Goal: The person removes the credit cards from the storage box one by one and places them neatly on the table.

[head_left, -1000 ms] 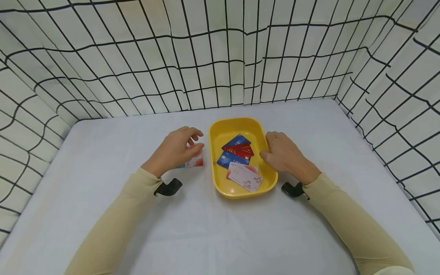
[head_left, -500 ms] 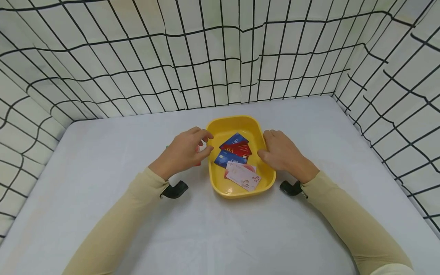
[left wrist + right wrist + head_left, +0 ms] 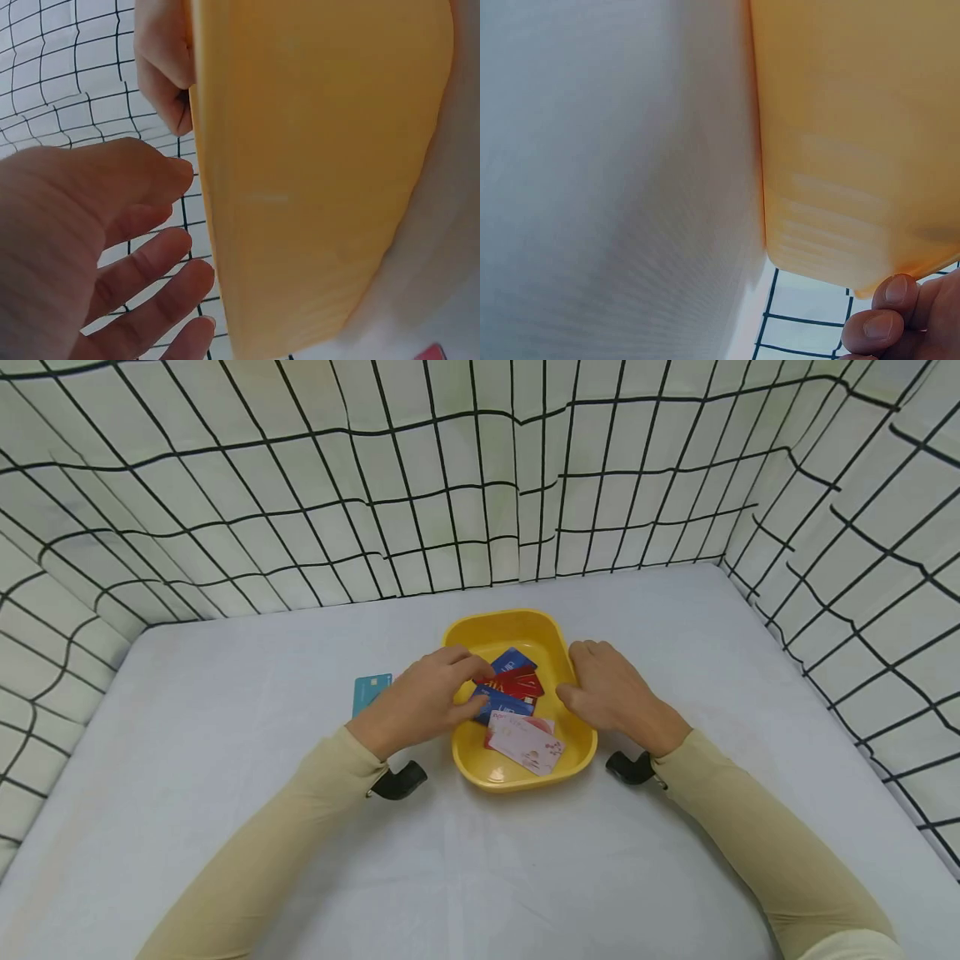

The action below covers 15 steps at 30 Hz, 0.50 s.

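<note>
A yellow plastic tray (image 3: pixel 480 767) holds several overlapping cards: blue cards (image 3: pixel 504 700), red cards (image 3: pixel 529 683) and a pale pink patterned card (image 3: pixel 525 743). My left hand (image 3: pixel 427 697) reaches over the tray's left rim, fingertips above the blue and red cards. Its fingers are loosely bent and spread, with nothing between them in the left wrist view. My right hand (image 3: pixel 617 695) grips the tray's right rim, fingers curled at the edge (image 3: pixel 892 307). Left of the tray, a teal card (image 3: pixel 369 691) lies on the table, partly covered by my left hand.
A white cloth covers the table (image 3: pixel 465 877). Black wire grid (image 3: pixel 420 485) against white walls closes off the back and both sides. A small red corner (image 3: pixel 432 352) shows on the table in the left wrist view. Black wrist cameras (image 3: pixel 399 781) sit under both wrists.
My left hand has moved right, from above the cards on the table to over the tray, uncovering the teal card. The right hand stays on the rim. The head view has shifted slightly.
</note>
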Each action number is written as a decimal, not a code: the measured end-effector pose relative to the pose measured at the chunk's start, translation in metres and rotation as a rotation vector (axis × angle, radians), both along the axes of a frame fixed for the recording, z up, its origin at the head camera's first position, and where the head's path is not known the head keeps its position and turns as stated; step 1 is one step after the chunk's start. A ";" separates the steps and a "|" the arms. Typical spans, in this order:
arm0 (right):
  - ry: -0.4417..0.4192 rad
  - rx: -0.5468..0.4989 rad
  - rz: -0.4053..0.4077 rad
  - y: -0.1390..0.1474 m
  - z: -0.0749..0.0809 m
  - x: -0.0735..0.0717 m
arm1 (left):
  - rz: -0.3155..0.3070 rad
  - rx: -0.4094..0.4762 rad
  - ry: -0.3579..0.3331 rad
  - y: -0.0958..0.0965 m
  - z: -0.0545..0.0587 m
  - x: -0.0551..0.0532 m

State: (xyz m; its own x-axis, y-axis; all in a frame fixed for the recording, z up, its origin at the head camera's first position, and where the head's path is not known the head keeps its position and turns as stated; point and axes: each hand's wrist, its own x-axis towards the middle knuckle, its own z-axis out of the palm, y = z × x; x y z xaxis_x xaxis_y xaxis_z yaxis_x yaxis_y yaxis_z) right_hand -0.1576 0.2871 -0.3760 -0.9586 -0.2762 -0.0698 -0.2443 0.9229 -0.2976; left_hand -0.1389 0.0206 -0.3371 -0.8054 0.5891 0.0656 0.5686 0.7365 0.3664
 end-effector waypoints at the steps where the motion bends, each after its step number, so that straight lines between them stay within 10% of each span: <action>1: 0.001 -0.002 0.002 0.000 0.000 0.000 | -0.011 0.000 -0.001 0.002 -0.001 0.000; 15: -0.008 -0.009 0.007 0.001 -0.001 -0.002 | -0.125 -0.002 -0.192 0.024 -0.008 -0.002</action>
